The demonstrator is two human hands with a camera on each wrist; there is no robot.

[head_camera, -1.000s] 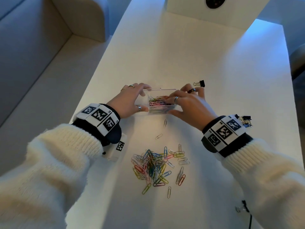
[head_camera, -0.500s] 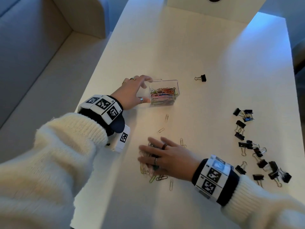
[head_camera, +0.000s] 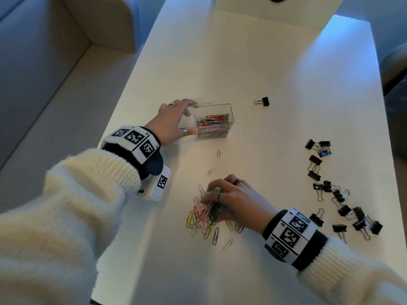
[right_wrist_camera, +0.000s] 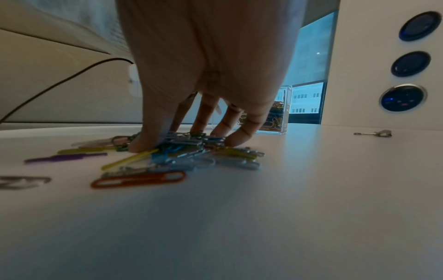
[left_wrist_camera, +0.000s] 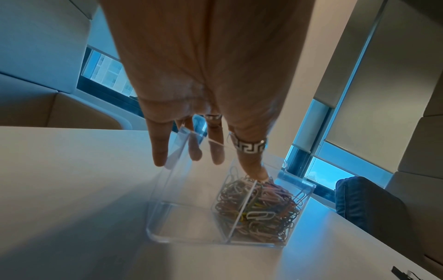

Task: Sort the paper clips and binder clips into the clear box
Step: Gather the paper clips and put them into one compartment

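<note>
A clear box (head_camera: 220,105) with a divider stands mid-table; its right compartment holds many coloured paper clips, its left one shows nothing inside. My left hand (head_camera: 191,118) grips the box's left end, thumb on the near wall, fingers on the far wall. In the left wrist view the thumb of this hand (left_wrist_camera: 208,167) presses the box (left_wrist_camera: 187,223) by the divider. Nearer me, my right hand (head_camera: 209,194) curls over the loose paper clip pile (head_camera: 202,214), pinching a bunch. The right wrist view shows that hand (right_wrist_camera: 187,144) bunching the clips (right_wrist_camera: 167,157) between thumb and fingertips.
Several black binder clips (head_camera: 339,194) lie scattered at the right; one binder clip (head_camera: 263,101) sits alone right of the box. Two stray paper clips (head_camera: 218,154) lie between box and pile. A sofa (head_camera: 44,84) runs along the table's left edge. A white panel (head_camera: 275,9) closes the far end.
My right hand left the box, came back toward me onto the clip pile, and has since curled its fingers into the clips. The left hand stays on the box.
</note>
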